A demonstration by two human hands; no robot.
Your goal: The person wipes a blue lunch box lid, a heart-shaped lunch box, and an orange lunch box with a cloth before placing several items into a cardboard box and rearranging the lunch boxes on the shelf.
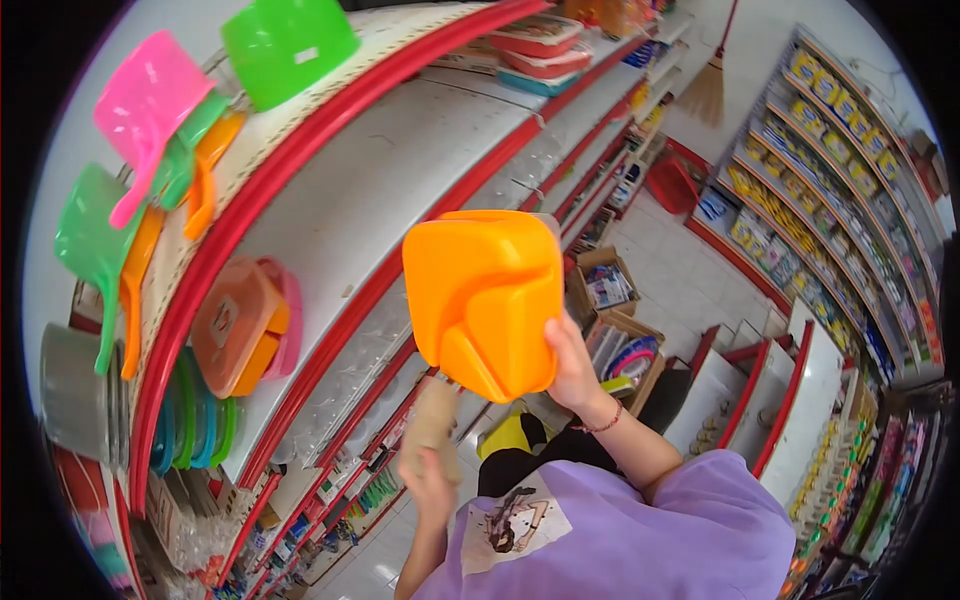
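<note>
An orange plastic container [480, 300] is held up in front of the shelves, its moulded side facing me. My right hand [572, 362] grips its right edge, with a red bracelet on the wrist. Lower and to the left, my left hand [430, 485] is closed round a beige cloth [432, 425], which hangs just below the container and looks blurred. To the left, a lidded container [235, 325] in peach and orange leans beside a pink one [288, 318] on the shelf.
Pink [150, 95] and green [290, 50] dippers stand on the upper left shelf. Stacked bowls [185, 420] sit lower left. Cardboard boxes [608, 280] stand on the floor. Stocked shelves [830, 180] line the right, and a broom [706, 92] hangs at the back.
</note>
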